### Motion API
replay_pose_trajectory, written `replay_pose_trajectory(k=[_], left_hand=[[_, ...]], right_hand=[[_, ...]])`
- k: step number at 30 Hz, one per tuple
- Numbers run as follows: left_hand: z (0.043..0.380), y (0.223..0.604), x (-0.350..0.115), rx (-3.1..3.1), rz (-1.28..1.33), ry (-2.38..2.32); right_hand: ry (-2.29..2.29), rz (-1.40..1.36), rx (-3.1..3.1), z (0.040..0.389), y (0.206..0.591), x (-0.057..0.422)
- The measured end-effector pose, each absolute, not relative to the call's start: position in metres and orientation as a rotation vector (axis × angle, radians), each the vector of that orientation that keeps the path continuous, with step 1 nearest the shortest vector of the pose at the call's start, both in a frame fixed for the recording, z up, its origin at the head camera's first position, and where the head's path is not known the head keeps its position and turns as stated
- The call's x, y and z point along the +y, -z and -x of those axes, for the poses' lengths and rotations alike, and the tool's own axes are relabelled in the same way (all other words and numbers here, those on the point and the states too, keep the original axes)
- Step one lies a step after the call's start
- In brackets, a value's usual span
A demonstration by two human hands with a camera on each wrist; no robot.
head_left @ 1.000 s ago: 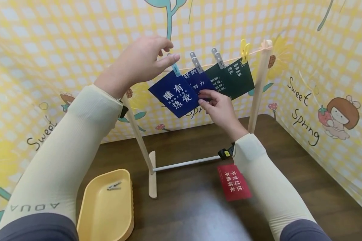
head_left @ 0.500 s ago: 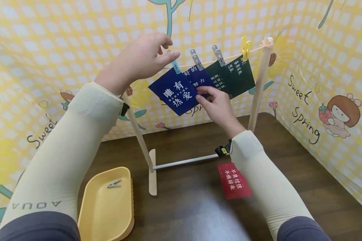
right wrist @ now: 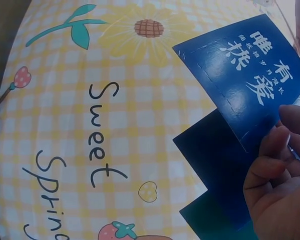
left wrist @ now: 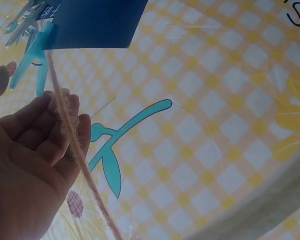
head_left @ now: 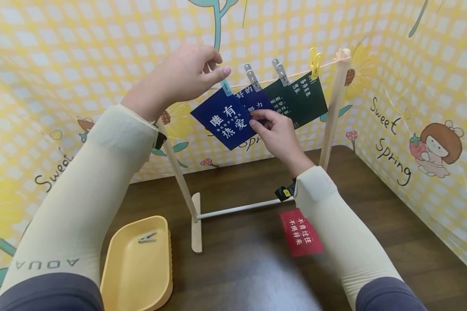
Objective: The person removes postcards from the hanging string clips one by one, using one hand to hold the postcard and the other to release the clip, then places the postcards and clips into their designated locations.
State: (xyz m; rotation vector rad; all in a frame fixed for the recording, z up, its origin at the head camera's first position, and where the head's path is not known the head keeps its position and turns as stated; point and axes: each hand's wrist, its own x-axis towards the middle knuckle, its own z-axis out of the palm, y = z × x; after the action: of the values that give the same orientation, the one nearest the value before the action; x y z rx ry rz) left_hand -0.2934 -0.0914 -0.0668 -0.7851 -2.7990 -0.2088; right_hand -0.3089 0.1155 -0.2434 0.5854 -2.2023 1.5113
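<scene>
In the head view, a dark blue card (head_left: 218, 123) with white writing hangs tilted from a light blue clothespin (head_left: 226, 87) on a pinkish string. My left hand (head_left: 184, 77) is at this clothespin, thumb and fingers spread around its handles; the left wrist view shows the handles (left wrist: 27, 75) apart between them. My right hand (head_left: 278, 134) pinches the card's right edge between thumb and fingers. Behind the card hangs a second blue card (head_left: 257, 101), held by a grey clothespin (head_left: 252, 77). Further right, a green card (head_left: 309, 101) hangs from another grey clothespin (head_left: 281, 72) and a yellow clothespin (head_left: 315, 64).
The string runs between the posts of a wooden stand, its right post (head_left: 333, 116) beyond my right hand. A red card (head_left: 301, 233) lies on the dark table (head_left: 233, 268) under my right forearm. At front left stands a yellow tray (head_left: 167, 259) with a grey clothespin (head_left: 147, 237) inside.
My right hand has shifted slightly left and up along the blue card's edge. My left hand stays almost where it was at the light blue clothespin.
</scene>
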Motion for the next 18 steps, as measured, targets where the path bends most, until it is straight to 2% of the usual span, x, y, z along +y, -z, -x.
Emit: replay_pose_trajectory(k=[18], left_hand=[[0.2961, 0.0707, -0.0934, -2.777, 0.776, 0.212]], right_hand=[[-1.455, -0.582, -2.181, 0.3103, 0.2378, 0.1078]])
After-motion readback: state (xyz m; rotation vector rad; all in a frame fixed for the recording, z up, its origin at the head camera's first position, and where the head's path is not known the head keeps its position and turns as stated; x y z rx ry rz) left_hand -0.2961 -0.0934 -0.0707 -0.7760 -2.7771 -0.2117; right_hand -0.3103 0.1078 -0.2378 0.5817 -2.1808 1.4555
